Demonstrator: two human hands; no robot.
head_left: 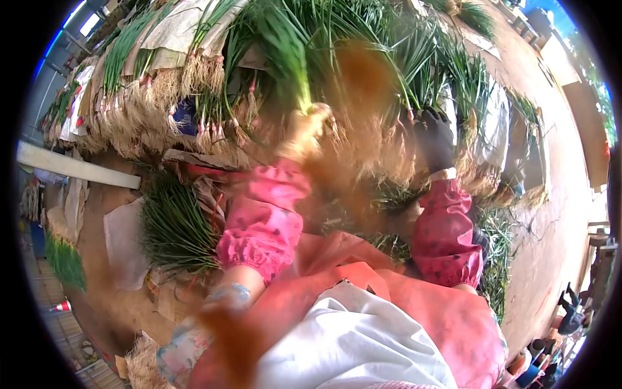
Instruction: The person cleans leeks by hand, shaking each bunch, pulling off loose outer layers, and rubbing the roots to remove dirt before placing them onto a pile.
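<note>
My left hand (pixel 304 133), in a soiled yellowish glove, grips a bunch of green onions (pixel 285 45) near its base, with the leaves pointing up and away. My right hand (pixel 433 137), in a dark glove, rests among the roots of the onion pile (pixel 382 149); whether it holds a stalk I cannot tell. Both forearms wear pink sleeve covers (pixel 262 220). A brown smear on the lens blurs the middle of the view.
Bundled green onions with pale roots (pixel 149 97) are stacked across the back. A loose heap of greens (pixel 175 227) lies at my left on brown ground. A white plank (pixel 71 165) lies at far left. My red apron (pixel 447 324) and white cloth (pixel 350 343) fill the foreground.
</note>
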